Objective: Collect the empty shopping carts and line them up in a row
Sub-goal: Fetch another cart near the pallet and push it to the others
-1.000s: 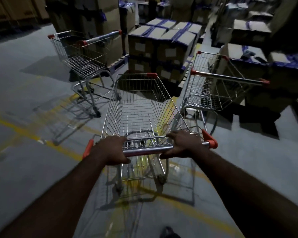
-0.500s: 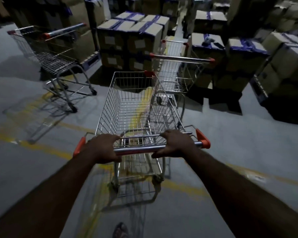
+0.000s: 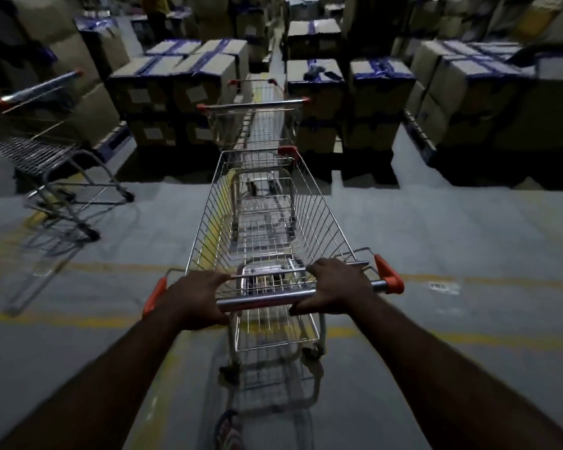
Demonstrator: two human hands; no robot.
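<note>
An empty wire shopping cart (image 3: 319, 219) with orange handle ends stands straight in front of me. My left hand (image 3: 195, 298) grips its chrome handle bar on the left. On the right part of the same bar my right hand (image 3: 335, 285) grips as well. A second empty cart (image 3: 257, 107) stands directly ahead, its handle facing me, in line with my cart's nose and close to it. Off to the left a third empty cart (image 3: 36, 154) stands apart, turned at an angle.
Stacks of taped cardboard boxes (image 3: 176, 89) on pallets form a wall behind the carts, with a narrow aisle between them. More box stacks (image 3: 468, 92) fill the right. Yellow floor lines (image 3: 468, 280) cross the grey concrete. My shoe (image 3: 229, 430) shows at the bottom.
I have swung my cart to the right. The second cart, which stood off to its right, now sits straight ahead of its nose. The left cart has slid toward the frame's left edge.
</note>
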